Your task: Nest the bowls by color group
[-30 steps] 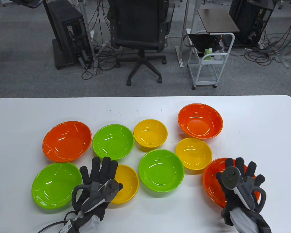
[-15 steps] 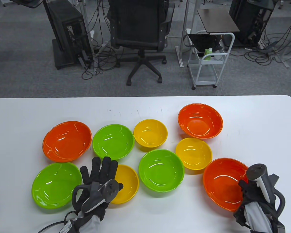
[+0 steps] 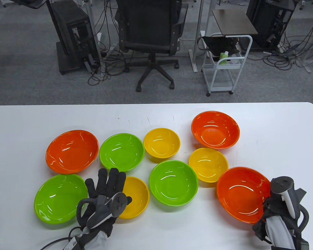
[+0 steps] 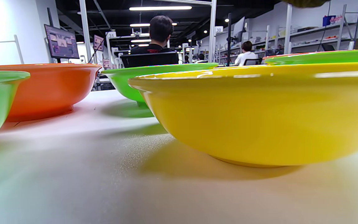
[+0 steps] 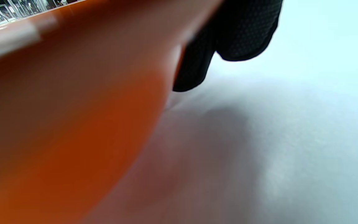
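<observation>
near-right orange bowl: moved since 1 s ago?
Yes. The orange bowl, gripped by the right hand, has shifted slightly up-left, its rim now closer to the unmoved yellow bowl.

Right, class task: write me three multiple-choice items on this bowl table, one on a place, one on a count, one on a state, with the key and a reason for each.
1. Where does the left hand lie?
A. between the near green bowl and the near yellow bowl
B. inside the far orange bowl
C. off the table

2. How many yellow bowls are on the table?
A. two
B. three
C. four

3. What is the state of the near orange bowl?
A. nested in another bowl
B. upside down
C. gripped at its near right rim by the right hand

Key: 1 A, its fingers lie flat between those two bowls; 2 B, three yellow bowls show in the table view; 3 C, gloved fingers reach under its wall in the right wrist view.
</observation>
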### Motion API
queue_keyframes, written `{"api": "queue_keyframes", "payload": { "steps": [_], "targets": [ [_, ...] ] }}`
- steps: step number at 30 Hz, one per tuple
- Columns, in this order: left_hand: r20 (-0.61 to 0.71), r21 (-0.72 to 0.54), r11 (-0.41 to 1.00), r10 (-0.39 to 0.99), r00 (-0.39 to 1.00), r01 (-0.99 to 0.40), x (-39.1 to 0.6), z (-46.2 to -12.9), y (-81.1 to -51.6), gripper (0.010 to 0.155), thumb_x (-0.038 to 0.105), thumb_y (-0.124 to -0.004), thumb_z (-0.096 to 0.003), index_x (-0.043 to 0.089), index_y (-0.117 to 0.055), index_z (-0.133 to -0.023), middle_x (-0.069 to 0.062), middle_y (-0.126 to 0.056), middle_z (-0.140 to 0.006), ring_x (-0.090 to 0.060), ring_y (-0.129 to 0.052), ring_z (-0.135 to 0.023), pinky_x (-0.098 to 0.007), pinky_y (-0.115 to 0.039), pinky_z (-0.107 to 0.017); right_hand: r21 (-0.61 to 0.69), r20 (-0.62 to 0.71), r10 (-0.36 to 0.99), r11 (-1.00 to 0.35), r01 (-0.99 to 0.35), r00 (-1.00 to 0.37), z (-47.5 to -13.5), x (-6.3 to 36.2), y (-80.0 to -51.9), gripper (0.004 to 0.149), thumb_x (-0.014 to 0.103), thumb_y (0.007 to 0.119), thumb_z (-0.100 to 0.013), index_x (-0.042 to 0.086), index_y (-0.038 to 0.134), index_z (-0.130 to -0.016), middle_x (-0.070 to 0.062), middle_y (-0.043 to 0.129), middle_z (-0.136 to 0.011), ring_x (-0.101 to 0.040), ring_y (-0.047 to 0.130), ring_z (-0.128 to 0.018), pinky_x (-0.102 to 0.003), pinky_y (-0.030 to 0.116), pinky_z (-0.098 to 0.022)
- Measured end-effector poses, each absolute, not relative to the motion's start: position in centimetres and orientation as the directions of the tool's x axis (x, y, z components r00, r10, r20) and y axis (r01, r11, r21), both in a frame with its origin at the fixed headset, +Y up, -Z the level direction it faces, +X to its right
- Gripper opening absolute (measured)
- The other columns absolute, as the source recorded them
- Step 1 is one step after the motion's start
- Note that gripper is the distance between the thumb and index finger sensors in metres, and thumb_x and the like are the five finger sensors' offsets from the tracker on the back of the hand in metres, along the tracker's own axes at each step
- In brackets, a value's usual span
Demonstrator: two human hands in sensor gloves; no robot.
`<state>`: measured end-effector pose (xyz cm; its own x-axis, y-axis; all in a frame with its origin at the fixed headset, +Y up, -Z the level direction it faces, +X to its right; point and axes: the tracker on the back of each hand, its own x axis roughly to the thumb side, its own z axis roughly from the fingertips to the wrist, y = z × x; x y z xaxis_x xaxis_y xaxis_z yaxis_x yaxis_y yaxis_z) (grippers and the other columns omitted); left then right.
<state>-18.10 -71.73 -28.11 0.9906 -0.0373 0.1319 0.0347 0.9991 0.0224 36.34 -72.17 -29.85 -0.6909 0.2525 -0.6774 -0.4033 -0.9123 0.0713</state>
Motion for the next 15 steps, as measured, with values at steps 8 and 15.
{"api": "queue_keyframes", "payload": {
  "steps": [8, 15],
  "targets": [
    [0.128, 0.018, 0.999, -0.038, 0.991, 0.036, -18.1, -28.1, -71.8, 0.086, 0.064, -0.062, -0.0440, 0.032, -0.021, -0.113, -0.002, -0.018, -0.124, -0.041, -0.017, -0.114, -0.075, -0.024, -0.073, 0.005, -0.672, 0.384, -0.853, -0.522, -0.633, -29.6, 37.5, -71.9, 0.071, 0.012, 0.069, -0.053, 0.026, 0.029, -0.109, -0.007, 0.076, -0.096, -0.024, 0.094, -0.063, -0.047, 0.076, -0.057],
    [0.129, 0.018, 0.999, -0.037, 0.991, 0.035, -18.1, -28.1, -71.8, 0.086, 0.063, -0.062, -0.0440, 0.032, -0.021, -0.113, -0.002, -0.018, -0.124, -0.040, -0.017, -0.114, -0.075, -0.024, -0.073, -0.026, -0.620, 0.418, -0.857, -0.515, -0.664, -29.4, 36.7, -70.6, 0.070, 0.012, 0.069, -0.053, 0.024, 0.031, -0.109, -0.009, 0.078, -0.095, -0.025, 0.095, -0.062, -0.047, 0.077, -0.056]
  ]
}}
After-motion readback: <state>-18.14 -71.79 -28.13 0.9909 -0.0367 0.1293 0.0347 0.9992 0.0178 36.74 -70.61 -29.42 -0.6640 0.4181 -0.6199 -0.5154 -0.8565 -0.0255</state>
